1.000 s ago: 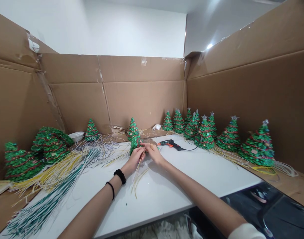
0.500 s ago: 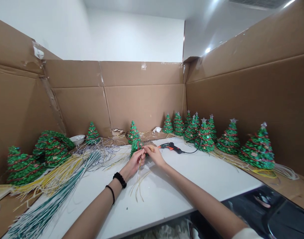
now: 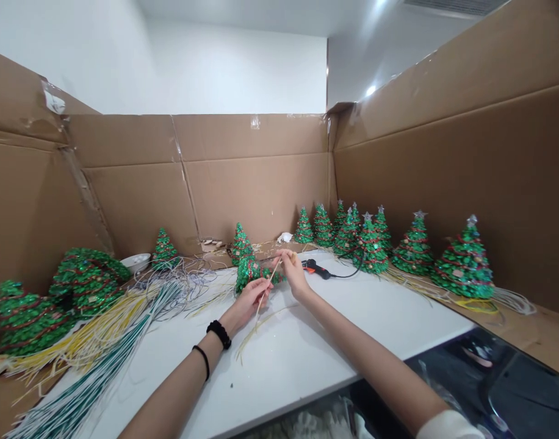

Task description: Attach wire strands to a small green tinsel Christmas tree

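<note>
My left hand is closed in a pinch on a thin pale-yellow wire. Higher and to the right, my right hand pinches the same wire near its upper end, so it runs slanting between both hands. Loose ends of wire trail below my left hand over the white board. Right behind my hands lies a green tinsel Christmas tree, tilted over and partly hidden by my fingers. Whether the wire is joined to this tree I cannot tell.
A black and orange glue gun lies right of my hands, its cord trailing right. Several finished trees line the right side; more trees stand left. Bundles of yellow wires and green-white wires cover the left. Cardboard walls surround the white board.
My hands have drawn apart, the right one upward and to the right, and the wire now stretches between them. More of the tilted tree shows. The view has shifted slightly.
</note>
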Available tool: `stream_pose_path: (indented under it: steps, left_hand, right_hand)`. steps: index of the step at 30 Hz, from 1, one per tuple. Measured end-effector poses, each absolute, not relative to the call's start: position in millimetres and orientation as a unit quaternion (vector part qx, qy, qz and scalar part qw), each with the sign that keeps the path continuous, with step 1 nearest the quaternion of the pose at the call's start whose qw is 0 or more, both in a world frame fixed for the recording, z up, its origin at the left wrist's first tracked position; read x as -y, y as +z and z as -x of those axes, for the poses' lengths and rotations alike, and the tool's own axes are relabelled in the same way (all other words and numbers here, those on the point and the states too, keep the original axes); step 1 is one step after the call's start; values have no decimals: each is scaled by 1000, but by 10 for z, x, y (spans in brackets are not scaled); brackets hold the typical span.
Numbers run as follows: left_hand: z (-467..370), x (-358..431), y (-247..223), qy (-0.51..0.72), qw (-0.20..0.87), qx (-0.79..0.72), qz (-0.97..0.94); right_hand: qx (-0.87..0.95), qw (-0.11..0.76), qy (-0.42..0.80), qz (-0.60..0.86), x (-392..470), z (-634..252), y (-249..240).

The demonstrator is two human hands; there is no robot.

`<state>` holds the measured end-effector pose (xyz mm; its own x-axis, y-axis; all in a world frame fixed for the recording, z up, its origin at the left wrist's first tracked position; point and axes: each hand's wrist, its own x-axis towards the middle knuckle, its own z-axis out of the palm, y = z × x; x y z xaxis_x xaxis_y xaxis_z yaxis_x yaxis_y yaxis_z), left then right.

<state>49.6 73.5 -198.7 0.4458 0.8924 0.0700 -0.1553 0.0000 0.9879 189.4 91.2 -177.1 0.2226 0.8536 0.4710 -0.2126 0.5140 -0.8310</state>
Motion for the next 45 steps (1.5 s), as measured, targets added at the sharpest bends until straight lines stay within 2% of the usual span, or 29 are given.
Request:
stream_pose_path:
  steps: [9,14,19,25,28,31,34,36,38,41,43,45]
  left_hand:
    - [-531,-698,-1971,392,581,-360,-615]
    - [-541,-680,-1945,404,567,-358,-622]
    - [-534,-733,-1993,417,566,-354,-617]
    - [-519,-763,-2016,432,569,-343,-610]
    - [-524,-757,-2002,432,558,-351,-615]
    - [-542,-747,-1985,444,514,-377,-630]
    - [-565,-747,-1990,478,416,-392,-668]
    - [-577,-753,-2009,485,360,-390,-695]
    - [-583,-758,-2029,475,330,-388,-718]
    - [-581,-765,-2042,471,315,-383,-729]
    - [-575,-768,-2035,486,312,-381,-722]
    - [-566,-768,-2022,505,308,-385,-709]
  right_hand:
    - [422,766,253,415,-1138,-2274,-1783]
    - [353,775,263,454,-1212,-2365,-1848]
    - [333,791,274,433,-1182,-2361,-1806]
    - [338,832,225,378,-1208,-2448,-1779]
    - [344,822,229,391,-1247,-2501,-1805]
    - [359,796,165,458,-1210,-2511,-1790]
    - [394,750,-20,530,-1074,-2452,-1724]
    - [479,700,-94,522,-971,-2365,-1690]
    - [598,641,-87,474,-897,-2250,-1690]
    - [767,498,-19,404,-850,-2084,-1745]
    - [825,408,4,392,-841,-2022,-1782]
    - [841,358,13,406,-835,-2012,-1799]
